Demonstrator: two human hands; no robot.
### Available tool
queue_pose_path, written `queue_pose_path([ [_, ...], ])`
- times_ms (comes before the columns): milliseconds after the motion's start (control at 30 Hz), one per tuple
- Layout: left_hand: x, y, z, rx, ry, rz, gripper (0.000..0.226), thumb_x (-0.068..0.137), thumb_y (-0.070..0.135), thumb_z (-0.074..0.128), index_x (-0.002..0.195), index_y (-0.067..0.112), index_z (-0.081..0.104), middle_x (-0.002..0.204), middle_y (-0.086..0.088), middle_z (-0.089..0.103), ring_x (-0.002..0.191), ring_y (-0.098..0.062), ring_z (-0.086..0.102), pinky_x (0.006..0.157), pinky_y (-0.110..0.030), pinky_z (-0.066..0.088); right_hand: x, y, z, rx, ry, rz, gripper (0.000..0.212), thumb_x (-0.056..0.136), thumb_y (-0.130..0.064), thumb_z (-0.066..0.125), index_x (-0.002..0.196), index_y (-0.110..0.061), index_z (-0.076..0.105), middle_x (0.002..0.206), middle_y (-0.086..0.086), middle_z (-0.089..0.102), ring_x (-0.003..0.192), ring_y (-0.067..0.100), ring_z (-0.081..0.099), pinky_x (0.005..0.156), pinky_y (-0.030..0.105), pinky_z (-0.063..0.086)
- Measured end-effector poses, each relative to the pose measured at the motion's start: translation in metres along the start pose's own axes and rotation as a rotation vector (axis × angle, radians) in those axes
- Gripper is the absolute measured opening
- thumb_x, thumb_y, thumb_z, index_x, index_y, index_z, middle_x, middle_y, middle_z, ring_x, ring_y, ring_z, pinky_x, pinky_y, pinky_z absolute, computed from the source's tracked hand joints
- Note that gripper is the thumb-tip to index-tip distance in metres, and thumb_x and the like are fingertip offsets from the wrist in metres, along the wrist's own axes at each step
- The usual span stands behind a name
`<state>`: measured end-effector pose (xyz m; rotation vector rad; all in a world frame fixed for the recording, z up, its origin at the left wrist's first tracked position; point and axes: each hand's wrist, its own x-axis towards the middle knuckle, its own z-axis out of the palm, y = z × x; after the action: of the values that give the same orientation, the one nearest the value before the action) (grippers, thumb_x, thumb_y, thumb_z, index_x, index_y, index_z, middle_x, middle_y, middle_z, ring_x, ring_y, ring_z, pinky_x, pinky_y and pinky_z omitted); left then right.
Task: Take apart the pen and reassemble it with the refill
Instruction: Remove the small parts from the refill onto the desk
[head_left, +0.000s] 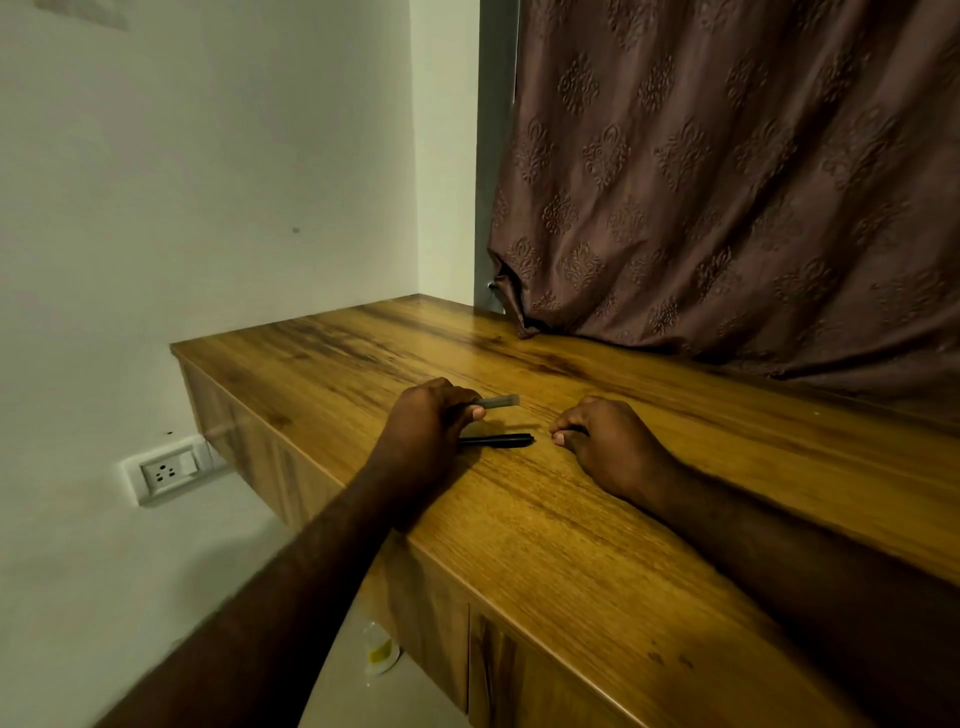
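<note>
The tabletop (545, 525) is glossy wood-grain board, brown with darker streaks. Its far left corner sits in the corner of the room, and its short left edge stands free. Toward that left end, a little way in from the near edge, a black pen piece (496, 441) lies flat, roughly parallel to the far edge. The left hand (431, 421) rests just left of it and pinches a pale tube (498, 400); whether the tube touches the wood is unclear. The right hand (602, 441) rests to the right, fingers curled. A curtain (727, 208) bunches along the far edge.
</note>
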<state>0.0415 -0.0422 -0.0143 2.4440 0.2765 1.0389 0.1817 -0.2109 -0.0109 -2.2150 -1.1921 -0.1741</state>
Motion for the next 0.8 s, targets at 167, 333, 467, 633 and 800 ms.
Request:
queue_pose_path([
  [167, 0.001, -0.001, 0.001, 0.004, 0.029, -0.004, 0.018, 0.087, 0.017, 0.066, 0.103, 0.013, 0.073, 0.087, -0.005, 0.068, 0.078, -0.016, 0.060, 0.073, -0.030, 0.049, 0.006, 0.007, -0.008, 0.086, 0.211, 0.047, 0.012, 0.089, -0.015, 0.064, 0.095, -0.012, 0.074, 0.093, 0.001, 0.071, 0.086, 0.014, 0.062, 0.077, 0.027, 0.047],
  [333, 0.002, -0.001, 0.001, -0.004, 0.017, -0.037, 0.020, 0.087, 0.018, 0.065, 0.105, 0.014, 0.073, 0.091, -0.007, 0.069, 0.081, -0.017, 0.061, 0.076, -0.032, 0.050, 0.025, 0.018, -0.009, 0.110, 0.163, 0.119, 0.007, 0.086, -0.015, 0.067, 0.088, -0.017, 0.073, 0.085, -0.003, 0.071, 0.078, 0.008, 0.061, 0.077, 0.030, 0.050],
  [467, 0.003, -0.002, 0.001, 0.021, 0.021, -0.029, 0.017, 0.089, 0.018, 0.062, 0.102, 0.016, 0.073, 0.089, -0.005, 0.068, 0.079, -0.017, 0.061, 0.074, -0.035, 0.052, 0.046, 0.009, 0.006, -0.033, 0.019, 0.108, 0.003, 0.082, -0.027, 0.070, 0.081, -0.026, 0.073, 0.092, -0.006, 0.073, 0.097, 0.018, 0.064, 0.092, 0.043, 0.049],
  [633, 0.004, -0.004, 0.001, 0.077, 0.049, -0.010, 0.017, 0.091, 0.018, 0.059, 0.099, 0.018, 0.073, 0.084, -0.005, 0.065, 0.073, -0.017, 0.057, 0.066, -0.034, 0.049, 0.070, -0.012, 0.017, -0.114, -0.034, 0.072, 0.006, 0.083, -0.027, 0.070, 0.087, -0.025, 0.074, 0.098, -0.008, 0.072, 0.112, 0.019, 0.055, 0.099, 0.039, 0.037],
  [800, 0.004, -0.003, 0.001, 0.056, 0.084, -0.037, 0.017, 0.091, 0.019, 0.060, 0.101, 0.018, 0.073, 0.086, -0.004, 0.066, 0.075, -0.016, 0.058, 0.069, -0.036, 0.050, 0.070, -0.012, 0.024, -0.138, -0.081, 0.067, 0.011, 0.084, -0.025, 0.069, 0.094, -0.027, 0.074, 0.107, -0.009, 0.071, 0.113, 0.016, 0.056, 0.100, 0.038, 0.037],
])
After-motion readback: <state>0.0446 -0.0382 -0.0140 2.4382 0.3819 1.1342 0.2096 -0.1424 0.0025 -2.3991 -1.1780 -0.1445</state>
